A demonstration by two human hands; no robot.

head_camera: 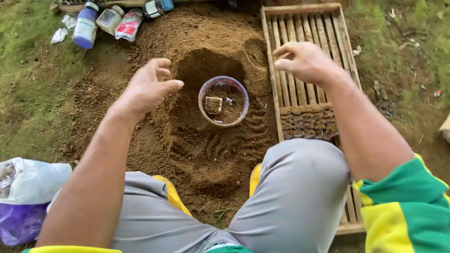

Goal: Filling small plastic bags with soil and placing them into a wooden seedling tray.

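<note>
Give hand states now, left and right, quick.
Left hand: open, fingers curled, empty, above brown soil mound.
Right hand: fingertips pinched over slatted wooden tray; contents cannot be told.

A patch of ground outdoors in soft daylight

The ground (pixel 33 103) is green with moss and short grass at the sides, and a big heap of brown soil (pixel 206 154) lies in the middle. Some bottles and jars (pixel 112 18) lie together at the top left, next to a bit of crumpled paper (pixel 59 35). A white plastic bag (pixel 33 180) sits on a purple bag (pixel 18 222) at the bottom left. The light is even, with no hard shadows. Small bits of litter dot the grass on the right.
</note>
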